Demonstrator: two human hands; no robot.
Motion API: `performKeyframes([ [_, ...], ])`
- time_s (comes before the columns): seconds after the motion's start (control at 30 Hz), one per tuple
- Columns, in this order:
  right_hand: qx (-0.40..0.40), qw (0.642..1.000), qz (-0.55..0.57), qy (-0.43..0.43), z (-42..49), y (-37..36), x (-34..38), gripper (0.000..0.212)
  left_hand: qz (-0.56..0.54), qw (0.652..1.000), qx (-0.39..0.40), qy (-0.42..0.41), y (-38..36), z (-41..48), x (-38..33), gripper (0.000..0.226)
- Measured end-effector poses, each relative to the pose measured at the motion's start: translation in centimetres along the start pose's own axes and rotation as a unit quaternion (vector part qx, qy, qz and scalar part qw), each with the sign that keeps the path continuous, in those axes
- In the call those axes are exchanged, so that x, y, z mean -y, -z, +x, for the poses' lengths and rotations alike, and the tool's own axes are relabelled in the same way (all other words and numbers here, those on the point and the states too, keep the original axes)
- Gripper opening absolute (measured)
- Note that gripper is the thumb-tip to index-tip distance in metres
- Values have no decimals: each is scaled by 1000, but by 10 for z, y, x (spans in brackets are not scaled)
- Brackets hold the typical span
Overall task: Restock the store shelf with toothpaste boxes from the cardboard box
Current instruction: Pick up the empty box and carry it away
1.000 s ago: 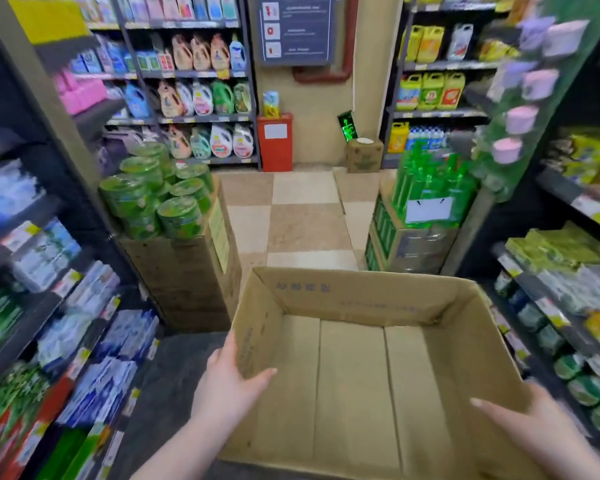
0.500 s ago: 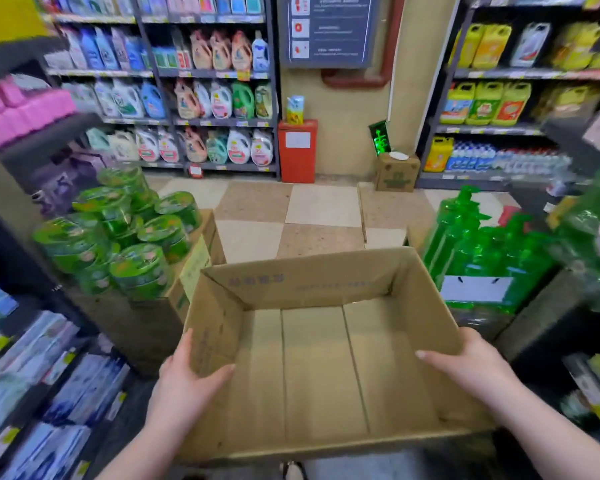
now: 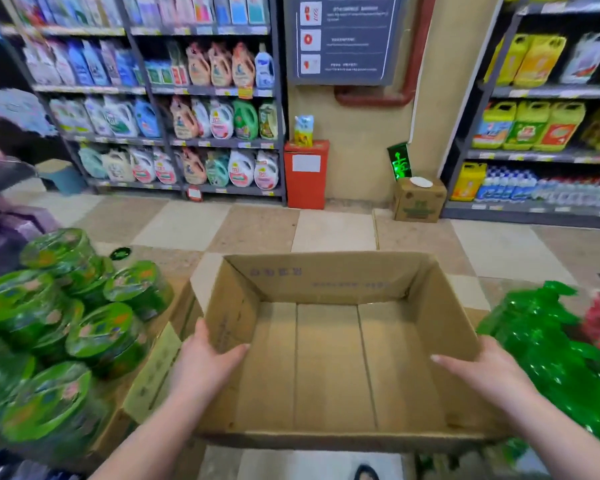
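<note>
I hold an open brown cardboard box (image 3: pixel 329 282) in front of me at waist height. Its inside is bare; no toothpaste boxes show in it. My left hand (image 3: pixel 205 365) grips the left wall, thumb inside. My right hand (image 3: pixel 482 372) grips the right wall, thumb over the rim. No toothpaste boxes are in view; the shelf they stood on has gone out of frame at the left.
Stacked green round packs (image 3: pixel 70 327) sit on a carton at my left. Green bottles (image 3: pixel 548 344) crowd my right. Ahead lie a tiled floor (image 3: pixel 257 223), detergent shelves (image 3: pixel 208 119), a red bin (image 3: pixel 305 174), a small carton (image 3: pixel 418 199) and shelves of yellow jugs (image 3: pixel 534 126).
I have moved forward down the aisle with the box; the side shelves slid out of view and the far wall is closer. Both hands keep their grip on the box walls.
</note>
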State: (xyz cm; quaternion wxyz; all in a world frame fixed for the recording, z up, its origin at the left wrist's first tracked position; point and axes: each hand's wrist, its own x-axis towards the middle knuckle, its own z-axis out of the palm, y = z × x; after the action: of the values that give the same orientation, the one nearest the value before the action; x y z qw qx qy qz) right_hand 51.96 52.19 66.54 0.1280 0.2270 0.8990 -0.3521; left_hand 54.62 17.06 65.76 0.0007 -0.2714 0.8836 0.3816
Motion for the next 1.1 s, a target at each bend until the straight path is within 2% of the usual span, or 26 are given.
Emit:
performKeyframes([
  [0.13,9,1000,-1,25,98,2,47,86,-5,999,-27,20,-33,71,-40,92],
  [0.3,56,997,7,53,213,12,110,74,-36,993,-52,97,-59,140,-85,96],
  [0.5,103,986,-55,119,322,5,199,67,-88,978,-96,165,-75,205,-115,94],
  [0.8,157,965,-130,165,443,-75,339,74,-105,951,-157,247,-79,339,-116,102],
  [1.1,213,950,-151,174,554,-156,470,74,-139,935,-157,285,-65,506,-102,99],
])
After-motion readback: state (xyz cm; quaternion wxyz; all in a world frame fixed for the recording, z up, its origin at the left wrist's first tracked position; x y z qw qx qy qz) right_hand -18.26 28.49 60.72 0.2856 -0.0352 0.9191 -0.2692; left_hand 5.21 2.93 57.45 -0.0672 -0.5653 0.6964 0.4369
